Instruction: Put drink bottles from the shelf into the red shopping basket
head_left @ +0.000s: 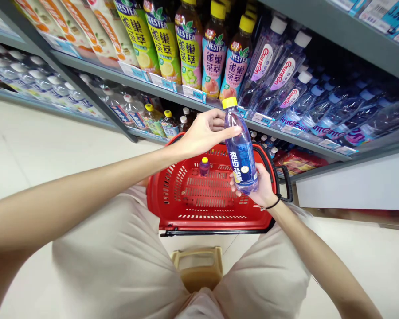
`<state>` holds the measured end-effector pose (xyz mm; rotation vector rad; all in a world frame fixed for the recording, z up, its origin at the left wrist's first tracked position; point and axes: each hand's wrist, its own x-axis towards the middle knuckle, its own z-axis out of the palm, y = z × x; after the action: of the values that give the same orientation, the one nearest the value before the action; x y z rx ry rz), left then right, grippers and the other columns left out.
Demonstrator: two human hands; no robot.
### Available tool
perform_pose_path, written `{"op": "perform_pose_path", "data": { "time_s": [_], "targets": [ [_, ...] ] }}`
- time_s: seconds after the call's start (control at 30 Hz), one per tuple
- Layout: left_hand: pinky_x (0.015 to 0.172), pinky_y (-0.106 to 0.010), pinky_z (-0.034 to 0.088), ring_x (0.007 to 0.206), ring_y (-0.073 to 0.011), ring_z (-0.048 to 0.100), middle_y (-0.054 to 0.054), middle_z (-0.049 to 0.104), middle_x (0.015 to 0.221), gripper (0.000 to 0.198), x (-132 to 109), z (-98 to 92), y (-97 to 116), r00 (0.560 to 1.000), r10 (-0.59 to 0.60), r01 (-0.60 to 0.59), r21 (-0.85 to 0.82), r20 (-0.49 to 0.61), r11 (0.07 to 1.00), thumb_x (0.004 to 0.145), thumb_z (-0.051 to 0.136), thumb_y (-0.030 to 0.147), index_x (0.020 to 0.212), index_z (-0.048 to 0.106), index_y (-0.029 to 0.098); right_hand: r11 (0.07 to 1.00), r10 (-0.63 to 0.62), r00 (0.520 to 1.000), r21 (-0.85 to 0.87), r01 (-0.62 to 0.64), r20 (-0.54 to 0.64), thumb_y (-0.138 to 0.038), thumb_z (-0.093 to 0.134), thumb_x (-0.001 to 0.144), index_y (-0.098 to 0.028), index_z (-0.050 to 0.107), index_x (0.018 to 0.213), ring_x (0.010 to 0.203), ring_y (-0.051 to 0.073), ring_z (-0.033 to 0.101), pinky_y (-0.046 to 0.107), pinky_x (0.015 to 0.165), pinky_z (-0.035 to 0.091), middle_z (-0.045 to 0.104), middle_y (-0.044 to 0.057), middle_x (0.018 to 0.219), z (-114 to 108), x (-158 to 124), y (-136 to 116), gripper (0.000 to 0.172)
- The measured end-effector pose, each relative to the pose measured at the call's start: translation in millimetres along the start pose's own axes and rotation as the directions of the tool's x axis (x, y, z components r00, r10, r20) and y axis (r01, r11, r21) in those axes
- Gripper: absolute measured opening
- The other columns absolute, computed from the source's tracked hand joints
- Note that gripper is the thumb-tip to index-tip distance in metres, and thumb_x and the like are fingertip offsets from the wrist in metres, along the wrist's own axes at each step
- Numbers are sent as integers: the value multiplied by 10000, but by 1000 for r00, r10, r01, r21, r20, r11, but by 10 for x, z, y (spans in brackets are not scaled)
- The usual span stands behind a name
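Observation:
A clear drink bottle [241,153] with a yellow cap and a dark blue label is held tilted over the red shopping basket [173,221]. My right hand [264,186] wraps around its lower end from behind and the side. My left hand [206,133] is at the bottle's upper part, its thumb lying across the front below the neck and its fingers curled beside and behind it. A small purple bottle [204,167] with a yellow cap stands inside the basket near its far wall.
Directly ahead, a grey shelf edge [173,91] carries Nestea bottles [186,48], orange-printed packs [96,35] and Ganten water bottles [282,75]. More bottles [133,110] stand lower down. The basket's black handle [287,184] juts out right. A beige stool [201,270] shows between my legs.

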<state>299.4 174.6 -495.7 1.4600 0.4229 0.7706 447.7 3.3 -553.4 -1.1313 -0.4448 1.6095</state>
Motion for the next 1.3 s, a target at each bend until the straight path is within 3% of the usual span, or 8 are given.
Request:
{"op": "perform_pose_path", "data": {
  "time_s": [0.1,0.37,0.57,0.83,1.13,1.3],
  "targets": [
    [987,-455,607,1046,-294,741,-130,750,1037,505,14,-33,-1,998,-5,10,76,-60,997,705,911,453,974,622,138,1000,-18,1000,15,18,-8,-633,504,895,-152,682,934,773,277,725,309,491,526,766,150,881,54,21,-14,514],
    [896,-449,639,994,-298,741,-148,750,991,488,84,-125,-77,978,-63,78,70,-198,995,770,849,518,987,642,132,986,-162,987,-42,161,-7,-596,641,908,-165,703,1003,722,227,704,343,604,595,757,87,895,74,20,-46,445],
    [879,-425,645,970,-281,742,-132,758,950,559,129,-130,-95,981,-55,73,92,-186,993,772,826,598,1057,664,146,940,-307,950,-172,294,-51,-533,800,845,-161,705,1004,699,189,696,284,532,575,739,76,928,69,7,14,415],
    [897,-426,632,991,-291,734,-140,747,953,466,112,-149,-107,983,-62,76,74,-173,994,785,834,526,973,638,148,942,-300,952,-177,285,-63,-547,807,833,-154,673,958,742,215,725,260,471,538,739,99,930,74,-20,17,434],
    [839,-368,639,898,-228,739,-127,754,928,471,148,-186,-228,985,-27,51,140,-168,989,790,820,537,925,611,138,944,-289,954,-190,270,-77,-608,803,816,-154,657,924,545,163,659,259,434,541,741,74,822,62,6,44,490],
    [846,-376,639,895,-228,741,-120,750,911,447,165,-184,-205,987,-23,47,152,-157,987,811,809,521,928,610,138,950,-273,957,-185,252,-97,-645,780,816,-152,675,924,555,168,662,256,429,519,742,78,826,55,9,45,515]
  ]
}}
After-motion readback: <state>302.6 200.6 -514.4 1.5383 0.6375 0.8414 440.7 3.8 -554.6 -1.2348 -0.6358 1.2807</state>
